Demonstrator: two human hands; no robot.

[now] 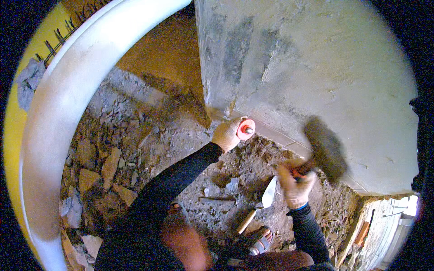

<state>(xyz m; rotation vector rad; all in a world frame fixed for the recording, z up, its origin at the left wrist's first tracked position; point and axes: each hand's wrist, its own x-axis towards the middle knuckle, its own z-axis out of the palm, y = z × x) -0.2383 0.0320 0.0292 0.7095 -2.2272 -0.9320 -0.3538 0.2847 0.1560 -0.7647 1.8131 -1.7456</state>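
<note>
My left hand [226,136] is closed around a chisel with a round red hand guard [245,129]. The chisel's struck end points up toward me, and its tip is hidden behind the hand and guard. It stands at the foot of the grey plastered wall [325,67], by the tile strip [285,139] along the base. My right hand [296,187] grips a club hammer [327,149] by its handle. The hammer head is blurred by motion and apart from the chisel, to its right.
A trowel [269,193] with a wooden handle lies on the dirt floor near my sandalled foot [261,243]. Broken stones and rubble [108,167] cover the ground at left. A thick pale curved band [52,149] arcs along the left side.
</note>
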